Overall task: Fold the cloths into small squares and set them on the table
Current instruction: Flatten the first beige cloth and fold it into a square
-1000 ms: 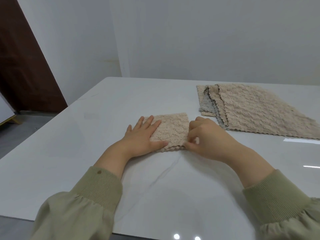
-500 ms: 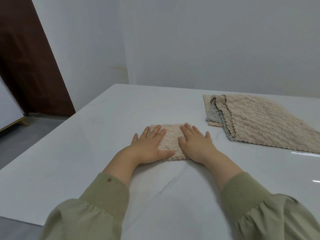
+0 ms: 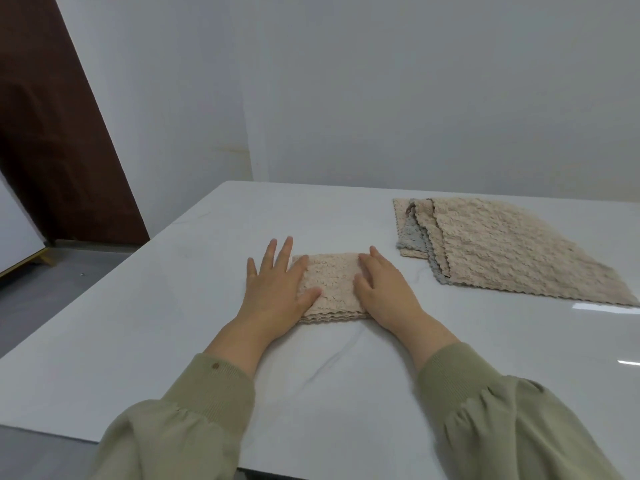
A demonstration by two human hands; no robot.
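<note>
In the head view, a folded beige cloth (image 3: pixel 330 284) lay on the white table (image 3: pixel 166 306) between both hands. The left hand (image 3: pixel 277 289) pressed flat on its left edge, fingers straight; the right hand (image 3: pixel 384 289) lay flat on its right edge. Right of the cloth sat a stack of unfolded cloths (image 3: pixel 502 251).

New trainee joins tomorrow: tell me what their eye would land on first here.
The left hand and right hand rest flat on a folded beige cloth in the middle of the white table. To its right lies a fanned stack of unfolded cloths, beige with one grey.
</note>
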